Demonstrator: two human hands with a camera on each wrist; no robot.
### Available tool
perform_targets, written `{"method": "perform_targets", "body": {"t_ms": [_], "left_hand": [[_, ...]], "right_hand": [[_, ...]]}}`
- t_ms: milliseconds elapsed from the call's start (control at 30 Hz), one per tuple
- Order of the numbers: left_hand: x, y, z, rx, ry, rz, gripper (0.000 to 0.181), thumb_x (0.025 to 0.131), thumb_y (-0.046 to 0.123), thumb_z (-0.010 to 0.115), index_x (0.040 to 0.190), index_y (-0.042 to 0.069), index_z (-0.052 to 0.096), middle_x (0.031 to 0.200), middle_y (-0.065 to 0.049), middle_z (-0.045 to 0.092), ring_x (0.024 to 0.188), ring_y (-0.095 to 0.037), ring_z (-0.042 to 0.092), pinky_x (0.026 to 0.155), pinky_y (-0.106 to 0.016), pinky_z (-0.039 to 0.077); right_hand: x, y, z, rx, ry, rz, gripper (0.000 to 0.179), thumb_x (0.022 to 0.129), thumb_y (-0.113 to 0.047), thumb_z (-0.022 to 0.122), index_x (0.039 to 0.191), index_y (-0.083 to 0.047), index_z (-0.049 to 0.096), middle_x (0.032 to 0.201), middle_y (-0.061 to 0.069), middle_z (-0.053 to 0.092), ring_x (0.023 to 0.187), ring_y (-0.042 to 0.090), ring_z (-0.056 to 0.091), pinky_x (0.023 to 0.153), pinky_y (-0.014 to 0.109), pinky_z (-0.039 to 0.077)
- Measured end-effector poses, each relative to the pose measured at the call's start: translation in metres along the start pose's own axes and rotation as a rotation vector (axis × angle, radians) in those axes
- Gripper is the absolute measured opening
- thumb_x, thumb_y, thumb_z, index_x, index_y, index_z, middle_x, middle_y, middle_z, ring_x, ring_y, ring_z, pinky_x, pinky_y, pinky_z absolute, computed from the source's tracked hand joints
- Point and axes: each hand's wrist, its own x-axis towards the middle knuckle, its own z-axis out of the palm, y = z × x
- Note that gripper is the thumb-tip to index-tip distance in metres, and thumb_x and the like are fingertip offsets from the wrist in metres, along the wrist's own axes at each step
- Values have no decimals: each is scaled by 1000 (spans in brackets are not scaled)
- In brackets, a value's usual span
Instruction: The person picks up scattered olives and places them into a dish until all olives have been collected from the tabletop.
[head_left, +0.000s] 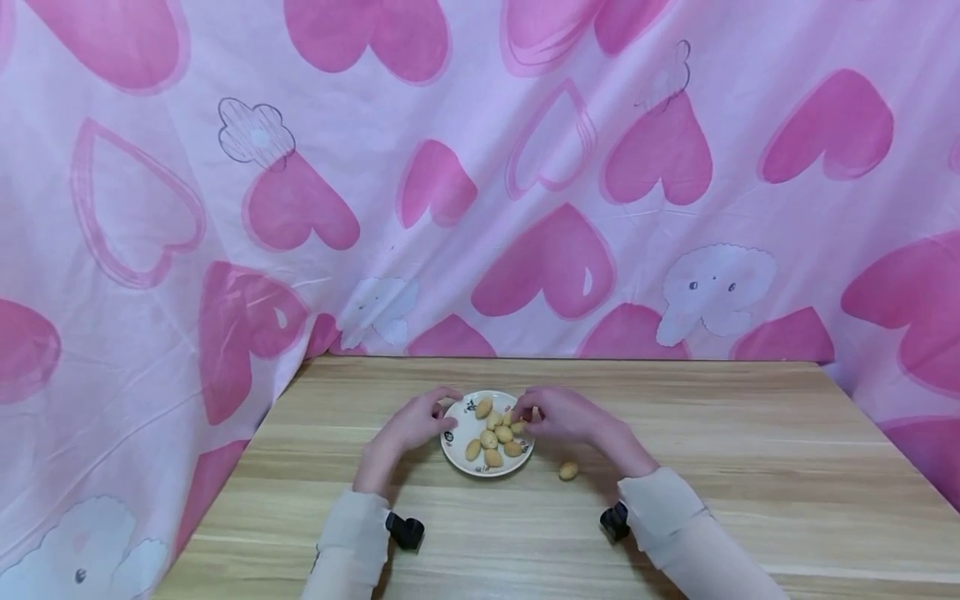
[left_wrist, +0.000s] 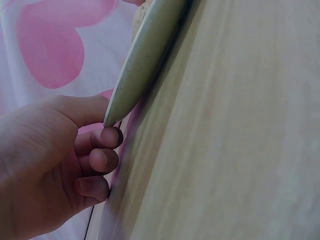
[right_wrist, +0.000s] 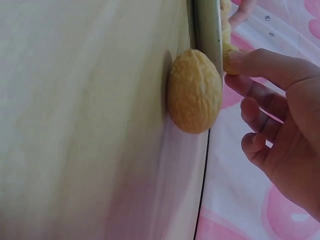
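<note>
A white plate [head_left: 459, 461] with small dark prints on its rim bears several small, wrinkled, yellow-brown oval pieces [head_left: 489, 439]. My left hand [head_left: 416, 422] pinches the plate's left rim; in the left wrist view the thumb [left_wrist: 87, 109] lies over the edge and a fingertip is under it. At the plate's right side, my right hand [head_left: 566, 414] pinches an oval piece [right_wrist: 228, 59] between thumb and fingers, over the rim. Its other fingers are loosely bent. Another oval piece [head_left: 568, 472] lies on the table to the right of the plate, below the right wrist.
The wood-grain table [head_left: 750, 467] reaches back to a pink cloth [head_left: 487, 250] with hearts and cartoon figures, which also hangs at both sides. Black camera mounts [head_left: 406, 531] sit on both wrists by the light sleeves [head_left: 345, 533].
</note>
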Motion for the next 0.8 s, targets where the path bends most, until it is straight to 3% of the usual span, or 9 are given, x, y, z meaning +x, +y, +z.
{"method": "perform_targets", "body": {"t_ms": [267,600,800], "left_hand": [[2,1,3,1,0,22,44,91,18,70,134,18,59,73,0,55,65,-13,48,61,-29,40],[0,2,1,10,0,-8,43,92,20,69,134,20,58,72,-1,53,64,-14,46,59,-30,39],[0,-1,1,3,6,2,43,91,18,69,134,19,59,72,-1,53,64,-14,47,59,-30,39]], "right_hand": [[0,-4,-1,9,-21,-3,12,89,-15,72,100,-19,76,98,-8,70,91,10,63,84,30,52],[-20,-4,-12,-13,3,18,14,90,-16,68,101,-18,76,95,-10,68,87,14,63,77,29,51],[-33,-2,-15,8,1,42,16,90,-15,68,103,-19,76,97,-12,69,87,11,62,80,30,51]]}}
